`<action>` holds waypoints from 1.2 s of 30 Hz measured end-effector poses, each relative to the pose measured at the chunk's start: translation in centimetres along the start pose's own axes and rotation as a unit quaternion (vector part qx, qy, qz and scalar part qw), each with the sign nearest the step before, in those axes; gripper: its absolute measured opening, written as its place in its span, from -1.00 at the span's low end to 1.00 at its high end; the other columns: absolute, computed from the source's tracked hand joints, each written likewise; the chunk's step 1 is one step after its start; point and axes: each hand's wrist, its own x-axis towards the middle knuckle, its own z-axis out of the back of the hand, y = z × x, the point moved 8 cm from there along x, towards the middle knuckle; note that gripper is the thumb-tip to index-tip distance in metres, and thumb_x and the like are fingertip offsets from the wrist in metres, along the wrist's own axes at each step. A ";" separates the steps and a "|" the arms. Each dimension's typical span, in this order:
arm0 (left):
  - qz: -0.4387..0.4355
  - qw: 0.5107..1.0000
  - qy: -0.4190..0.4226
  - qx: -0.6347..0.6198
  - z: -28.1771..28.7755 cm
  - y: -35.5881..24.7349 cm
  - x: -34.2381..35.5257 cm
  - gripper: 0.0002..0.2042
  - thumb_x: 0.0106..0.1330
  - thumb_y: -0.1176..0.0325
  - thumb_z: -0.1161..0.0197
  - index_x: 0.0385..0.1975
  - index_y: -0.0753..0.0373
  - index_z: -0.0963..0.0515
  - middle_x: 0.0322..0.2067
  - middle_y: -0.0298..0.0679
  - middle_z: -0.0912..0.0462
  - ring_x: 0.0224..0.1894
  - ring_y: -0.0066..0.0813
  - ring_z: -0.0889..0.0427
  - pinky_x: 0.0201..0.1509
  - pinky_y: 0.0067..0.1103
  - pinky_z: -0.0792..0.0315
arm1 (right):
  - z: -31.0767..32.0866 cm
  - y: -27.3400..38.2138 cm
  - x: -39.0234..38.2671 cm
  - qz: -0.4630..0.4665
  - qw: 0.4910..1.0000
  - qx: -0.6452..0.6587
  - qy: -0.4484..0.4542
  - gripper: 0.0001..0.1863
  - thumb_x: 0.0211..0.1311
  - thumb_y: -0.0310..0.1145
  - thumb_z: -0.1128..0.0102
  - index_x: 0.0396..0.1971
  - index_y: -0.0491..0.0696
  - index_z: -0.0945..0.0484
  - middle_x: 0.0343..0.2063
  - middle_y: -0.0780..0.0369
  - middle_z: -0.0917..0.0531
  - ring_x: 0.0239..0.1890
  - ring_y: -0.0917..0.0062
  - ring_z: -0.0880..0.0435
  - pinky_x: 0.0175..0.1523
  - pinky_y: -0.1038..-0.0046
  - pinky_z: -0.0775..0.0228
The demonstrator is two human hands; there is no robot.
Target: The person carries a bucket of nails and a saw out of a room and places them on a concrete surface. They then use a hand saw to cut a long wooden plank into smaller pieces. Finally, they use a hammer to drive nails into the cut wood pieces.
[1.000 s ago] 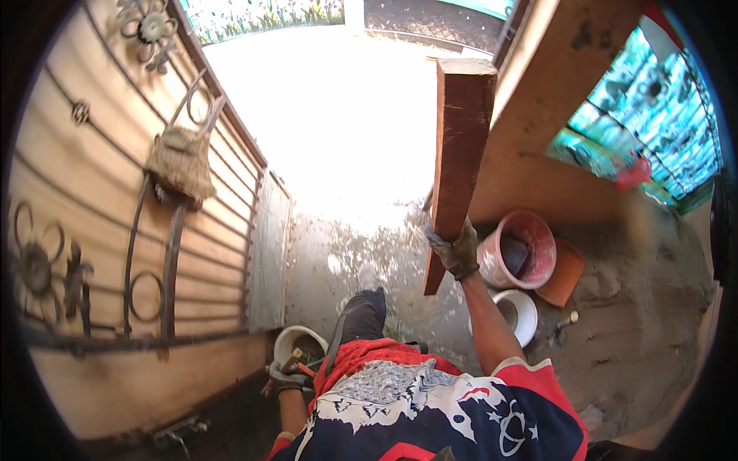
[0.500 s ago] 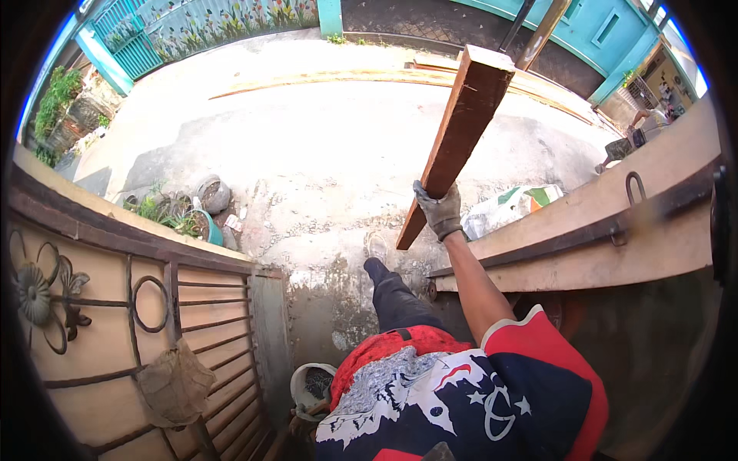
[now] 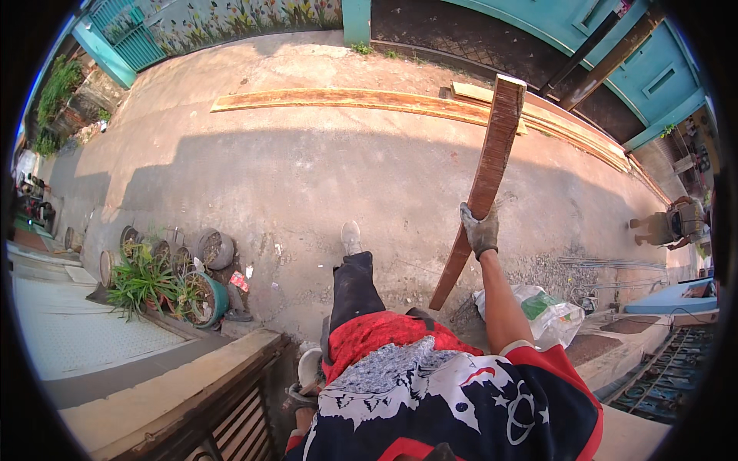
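Note:
A long, reddish-brown wooden beam [image 3: 496, 138] slants up and away in front of me, its pale cut end at the top. Wearing a grey glove, my right hand [image 3: 481, 230] is closed around the beam below its middle, arm stretched forward. Low beside my left hip, my gloved left hand [image 3: 302, 398] is at a white bucket [image 3: 310, 367] that travels along with me. Its fingers look closed at the bucket's edge, partly hidden by my shirt. The bucket's contents are hard to see from here.
Long planks [image 3: 307, 98] lie across the far side of the lane. Potted plants [image 3: 146, 280] stand at the left, and a white and green plastic sack [image 3: 550, 315] lies at the right. Behind me on the left is a metal gate [image 3: 231, 419]. Another person [image 3: 669, 225] is far right.
I have stepped forward out of the gateway into the lane, carrying the beam and bucket along. The beam has shifted right and stands more upright. The right gate panel is out of view.

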 end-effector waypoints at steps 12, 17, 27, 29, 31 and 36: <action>-0.043 0.993 -0.053 0.097 -39.1 -27.1 14.7 -0.70 0.33 0.29 -0.25 0.04 0.10 -0.46 -0.13 -0.22 -0.58 -0.10 -0.24 -0.63 -0.10 -0.27 -0.59 | -24.6 -8.7 31.3 -0.103 0.972 -0.192 0.084 -0.33 0.07 -0.05 -0.53 0.07 -0.16 -0.51 -0.22 -0.13 -0.74 -0.13 -0.07 -0.74 -0.05 0.05 -0.55; -0.169 0.972 -0.033 0.160 -59.9 -42.5 19.6 -0.65 0.25 0.17 -0.37 -0.06 0.15 -0.48 -0.29 -0.28 -0.50 -0.25 -0.29 -0.60 -0.29 -0.27 -0.58 | -35.5 -11.6 43.5 -0.169 0.938 -0.277 0.123 -0.37 0.08 -0.10 -0.54 0.07 -0.13 -0.54 -0.21 -0.02 -0.76 -0.14 0.10 -0.78 -0.08 0.18 -0.58; -0.263 0.841 0.021 0.472 -110.5 -65.5 26.8 -0.60 0.22 0.15 -0.41 -0.08 0.29 -0.53 -0.45 -0.27 -0.53 -0.42 -0.46 -0.57 -0.51 -0.46 -0.52 | -54.8 -16.2 61.3 -0.264 0.928 -0.218 0.146 -0.45 0.06 -0.18 -0.55 -0.06 -0.16 -0.51 -0.31 -0.06 -0.73 -0.22 0.07 -0.73 -0.12 0.16 -0.56; -0.281 0.836 0.062 0.467 -120.7 -67.7 28.3 -0.62 0.24 0.17 -0.40 -0.07 0.27 -0.53 -0.45 -0.28 -0.53 -0.41 -0.48 -0.56 -0.49 -0.47 -0.52 | -57.9 -16.8 63.1 -0.282 0.919 -0.235 0.141 -0.48 0.06 -0.21 -0.56 -0.08 -0.13 -0.51 -0.35 0.06 -0.73 -0.34 0.36 -0.72 -0.16 0.25 -0.55; -0.274 0.837 0.082 0.467 -130.1 -69.8 31.9 -0.63 0.26 0.19 -0.39 -0.06 0.26 -0.53 -0.43 -0.28 -0.53 -0.42 -0.47 -0.55 -0.47 -0.45 -0.52 | -61.6 -18.2 65.5 -0.298 0.921 -0.208 0.142 -0.48 0.05 -0.21 -0.57 -0.09 -0.12 -0.51 -0.35 0.04 -0.72 -0.33 0.27 -0.73 -0.15 0.24 -0.55; -0.254 0.819 0.180 0.481 -150.7 -71.0 43.7 -0.61 0.23 0.23 -0.42 -0.03 0.30 -0.56 -0.31 -0.29 -0.60 -0.32 -0.46 -0.61 -0.31 -0.47 -0.53 | -71.6 -22.6 66.6 -0.349 0.889 -0.254 0.150 -0.43 0.01 -0.10 -0.56 -0.13 -0.15 -0.49 -0.28 -0.08 -0.72 -0.14 -0.06 -0.73 -0.08 0.07 -0.54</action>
